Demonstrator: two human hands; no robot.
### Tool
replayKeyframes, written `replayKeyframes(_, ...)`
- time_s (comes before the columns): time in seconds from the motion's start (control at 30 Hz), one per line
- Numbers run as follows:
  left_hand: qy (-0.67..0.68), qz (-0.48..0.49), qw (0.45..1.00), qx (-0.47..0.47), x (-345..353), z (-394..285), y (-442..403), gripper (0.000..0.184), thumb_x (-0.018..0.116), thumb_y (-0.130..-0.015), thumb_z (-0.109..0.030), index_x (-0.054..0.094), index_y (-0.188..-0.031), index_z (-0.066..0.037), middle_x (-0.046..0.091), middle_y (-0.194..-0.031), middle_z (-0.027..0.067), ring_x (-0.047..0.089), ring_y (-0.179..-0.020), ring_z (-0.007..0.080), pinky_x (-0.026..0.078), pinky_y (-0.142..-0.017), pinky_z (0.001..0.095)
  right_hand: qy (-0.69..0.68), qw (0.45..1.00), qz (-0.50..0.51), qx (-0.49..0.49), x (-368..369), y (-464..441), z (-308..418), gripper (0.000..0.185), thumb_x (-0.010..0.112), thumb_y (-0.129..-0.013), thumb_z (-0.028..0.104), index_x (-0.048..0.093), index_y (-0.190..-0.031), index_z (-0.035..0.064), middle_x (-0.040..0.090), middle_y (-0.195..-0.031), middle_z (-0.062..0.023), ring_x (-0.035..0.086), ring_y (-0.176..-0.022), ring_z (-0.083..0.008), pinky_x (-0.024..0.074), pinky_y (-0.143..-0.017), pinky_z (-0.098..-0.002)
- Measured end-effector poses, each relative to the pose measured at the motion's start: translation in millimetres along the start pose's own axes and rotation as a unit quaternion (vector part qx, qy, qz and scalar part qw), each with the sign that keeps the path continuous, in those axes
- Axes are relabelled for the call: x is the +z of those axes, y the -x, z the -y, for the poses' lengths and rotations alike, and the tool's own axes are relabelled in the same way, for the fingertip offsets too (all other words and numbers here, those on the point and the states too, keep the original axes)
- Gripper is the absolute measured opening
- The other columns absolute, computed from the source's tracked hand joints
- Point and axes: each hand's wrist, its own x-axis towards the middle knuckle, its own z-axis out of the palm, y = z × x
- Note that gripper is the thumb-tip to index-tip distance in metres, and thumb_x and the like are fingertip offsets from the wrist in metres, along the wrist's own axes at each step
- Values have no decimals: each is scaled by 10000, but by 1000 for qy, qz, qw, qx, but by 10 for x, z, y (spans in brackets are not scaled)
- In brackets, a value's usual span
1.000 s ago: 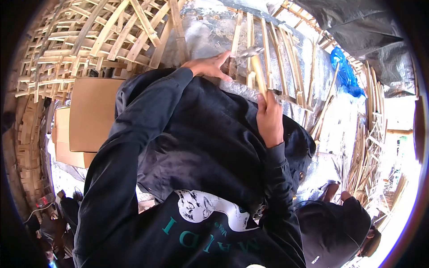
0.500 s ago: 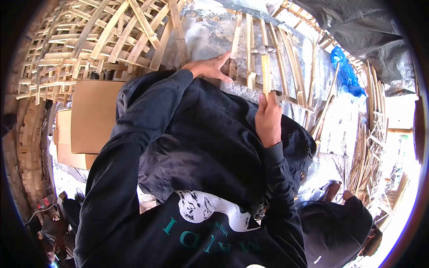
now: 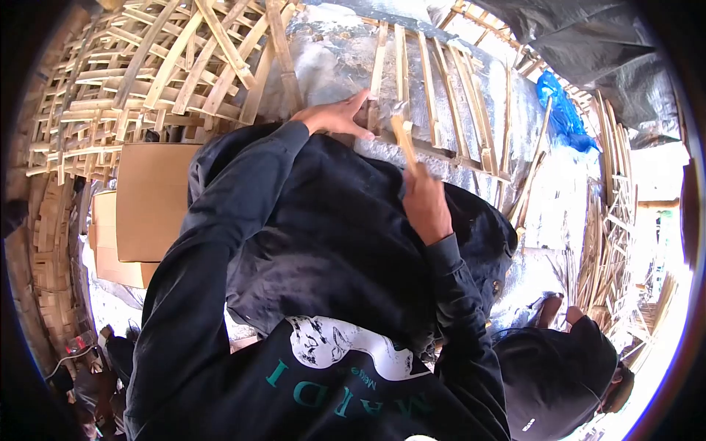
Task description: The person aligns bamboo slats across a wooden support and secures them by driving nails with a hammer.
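Observation:
My right hand (image 3: 427,204) is wrapped round the wooden handle of a hammer (image 3: 404,140); its head is hard to make out in this view. To the left, my left hand (image 3: 334,118) has its thumb and fingers spread beside the end of an upright bamboo strip (image 3: 379,59). Several such strips stand side by side in a slatted bamboo frame (image 3: 457,157), which rests on the grey surface. A pale block (image 3: 393,153) lies along the frame's near edge, just beyond my knees.
Woven bamboo lattice (image 3: 162,66) fills the upper left, above a cardboard box (image 3: 153,202). A blue plastic bag (image 3: 565,110) hangs at the upper right, near bundled bamboo strips (image 3: 607,242). Another person in black (image 3: 555,375) is low at the right.
My right hand and the hammer have moved left, and the handle now leans left. My left hand stays spread near the same strip. The view has shifted slightly.

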Motion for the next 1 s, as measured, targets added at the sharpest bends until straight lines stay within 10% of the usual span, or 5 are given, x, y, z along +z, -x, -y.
replayKeyframes(0.13, -39, -31, 998, 24, 19, -31, -19, 1261, 843, -756, -552, 93, -1606, 0, 300, -1616, 300, 495, -1375, 378, 460, -1077, 402, -33, 998, 50, 31, -217, -105, -25, 206, 582, -1033, 198, 533, -1062, 0, 573, -683, -315, 581, -704, -537, 417, -624, -608)
replayKeyframes(0.17, 46, 40, 996, -68, -77, -178, 50, 1291, 851, -746, -544, 69, -1616, 2, 305, -1612, 300, 661, -984, 346, 554, -709, 381, -72, 995, 47, 59, -277, -179, 51, 212, 576, -1037, 189, 531, -1051, -18, 560, -679, -325, 583, -704, -537, 411, -619, -605)
replayKeyframes(0.5, 35, -7, 999, -36, 7, -79, 36, 1000, 844, -800, -440, 210, -1503, -117, 463, -1501, 248, 615, -1015, 298, 490, -522, 332, -16, 999, 34, 24, -139, -69, -100, 245, 572, -1034, 209, 538, -1078, -29, 592, -708, -322, 585, -732, -549, 434, -656, -622)
replayKeyframes(0.73, 30, 3, 998, -48, -84, -365, 147, 965, 825, -820, -448, 217, -1502, -138, 470, -1493, 247, 626, -888, 273, 471, -507, 342, -57, 993, -11, 107, -172, -245, 27, 253, 536, -1060, 210, 532, -1057, -44, 596, -693, -320, 597, -707, -532, 440, -627, -621)
replayKeyframes(1.0, 23, 20, 999, -39, -47, -219, 88, 949, 828, -841, -433, 221, -1490, -100, 437, -1514, 292, 455, -1388, 338, 453, -1055, 441, -15, 998, 41, 43, -435, -361, -23, 238, 567, -1038, 223, 549, -1020, -13, 618, -730, -321, 595, -678, -541, 464, -638, -627)
